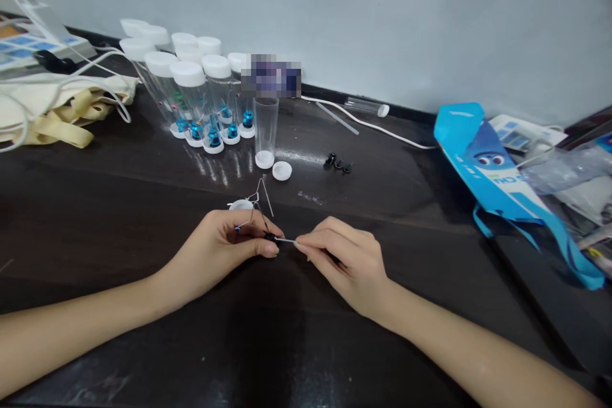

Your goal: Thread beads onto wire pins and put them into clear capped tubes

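Between the thumb and fingers of my left hand (239, 239) is a small black part (271, 238). A bent wire frame (261, 194) rises from the same grip, with a small blue bit on one wire. My right hand (351, 261) pinches a thin metal rod (287, 240), whose other end meets the black part. Behind my left hand sits a white cap (241, 204), partly hidden. Beyond it stand an open clear tube (266, 131) and a loose white lid (282, 171).
Several capped clear tubes (188, 76) with blue pieces inside stand at the back left. Small black parts (338, 164) lie right of centre. A blue bag (492, 166) is at the right, a cream cloth bag (62, 115) at the left. A white cable (368, 122) runs along the wall.
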`<state>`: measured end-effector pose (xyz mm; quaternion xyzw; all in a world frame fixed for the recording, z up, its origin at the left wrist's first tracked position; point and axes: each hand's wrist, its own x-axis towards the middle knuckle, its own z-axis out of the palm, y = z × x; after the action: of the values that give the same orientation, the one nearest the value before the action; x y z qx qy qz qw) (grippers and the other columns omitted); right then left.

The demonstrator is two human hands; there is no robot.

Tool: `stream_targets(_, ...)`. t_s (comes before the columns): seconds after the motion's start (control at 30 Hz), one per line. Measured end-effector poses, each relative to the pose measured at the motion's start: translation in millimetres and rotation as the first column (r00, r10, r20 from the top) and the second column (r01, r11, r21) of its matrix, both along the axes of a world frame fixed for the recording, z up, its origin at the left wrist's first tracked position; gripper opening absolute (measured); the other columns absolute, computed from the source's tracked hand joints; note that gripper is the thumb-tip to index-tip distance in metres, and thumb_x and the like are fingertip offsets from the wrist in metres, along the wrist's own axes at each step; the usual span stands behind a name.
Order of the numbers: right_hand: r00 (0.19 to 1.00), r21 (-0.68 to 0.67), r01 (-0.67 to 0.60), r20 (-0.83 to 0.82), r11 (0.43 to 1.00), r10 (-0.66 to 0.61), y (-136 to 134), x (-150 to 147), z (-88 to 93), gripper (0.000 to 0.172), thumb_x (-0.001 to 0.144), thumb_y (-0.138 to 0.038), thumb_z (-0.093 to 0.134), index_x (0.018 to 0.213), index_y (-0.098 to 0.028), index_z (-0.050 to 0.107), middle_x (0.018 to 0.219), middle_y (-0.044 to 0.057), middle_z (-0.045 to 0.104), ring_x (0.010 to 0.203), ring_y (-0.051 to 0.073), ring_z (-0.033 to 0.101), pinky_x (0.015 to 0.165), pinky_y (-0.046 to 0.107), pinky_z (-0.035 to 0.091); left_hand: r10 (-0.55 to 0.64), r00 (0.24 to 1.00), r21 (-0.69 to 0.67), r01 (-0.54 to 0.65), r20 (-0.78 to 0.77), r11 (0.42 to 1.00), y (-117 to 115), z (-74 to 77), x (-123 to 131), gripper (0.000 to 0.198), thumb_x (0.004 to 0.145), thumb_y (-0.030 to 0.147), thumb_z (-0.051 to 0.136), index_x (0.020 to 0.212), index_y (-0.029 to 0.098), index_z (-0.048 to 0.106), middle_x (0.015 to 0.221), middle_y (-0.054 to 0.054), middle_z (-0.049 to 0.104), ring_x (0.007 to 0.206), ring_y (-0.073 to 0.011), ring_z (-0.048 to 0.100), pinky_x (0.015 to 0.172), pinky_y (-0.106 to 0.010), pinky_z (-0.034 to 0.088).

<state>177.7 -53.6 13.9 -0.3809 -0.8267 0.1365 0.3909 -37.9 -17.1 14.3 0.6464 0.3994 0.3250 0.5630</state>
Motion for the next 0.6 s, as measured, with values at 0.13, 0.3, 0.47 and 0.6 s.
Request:
stream_targets(0.13,1.000,0.006,0.001,0.004,1.000,-0.001,0.0,-0.1,-0.8,0.012,0.093,-0.013,0.056,0.091,-0.015,0.068,0.076,0.003,0.062,0.066,0.012,0.059,0.059,0.023,0.047,-0.012,1.000,0.005,0.012,-0.001,1.000,-1.0,0.1,-0.5,0.003,0.076,0.020,0.073,0.078,0.019,0.075,0.084,-0.002,0.075,0.078,-0.0177,0.068,0.073,-0.028,0.053)
stream_targets(0.3,1.000,-0.022,-0.010,0.004,1.000,0.010,0.2,0.0,-0.3,0.015,0.094,-0.016,0.054,0.091,-0.016,0.068,0.075,0.002,0.062,0.064,0.011,0.059,0.058,0.023,0.047,-0.023,0.999,0.034,0.024,-0.032,0.999,-3.3,0.6,-1.8,0.007,0.078,0.025,0.071,0.082,0.019,0.074,0.083,-0.003,0.074,0.073,-0.0177,0.067,0.068,-0.028,0.053)
stream_targets(0.47,0.997,-0.166,-0.059,-0.056,0.984,0.050,-0.2,-0.2,3.1,0.016,0.094,-0.018,0.053,0.088,-0.015,0.068,0.066,0.001,0.061,0.057,0.010,0.057,0.052,0.022,0.046,-0.041,0.996,0.104,0.050,-0.081,0.993,-6.4,2.8,-2.2,0.012,0.081,0.027,0.068,0.090,0.020,0.073,0.086,-0.004,0.075,0.076,-0.0187,0.068,0.067,-0.028,0.054)
stream_targets(0.6,0.981,-0.400,-0.125,-0.186,0.908,0.053,0.1,-1.6,5.4,0.016,0.093,-0.018,0.055,0.082,-0.014,0.066,0.065,-0.002,0.059,0.043,0.005,0.053,0.040,0.016,0.043,-0.035,0.989,0.186,0.062,-0.145,0.981,-8.1,2.9,-2.1,0.013,0.083,0.028,0.066,0.091,0.021,0.073,0.089,-0.003,0.075,0.077,-0.0187,0.068,0.069,-0.028,0.054)
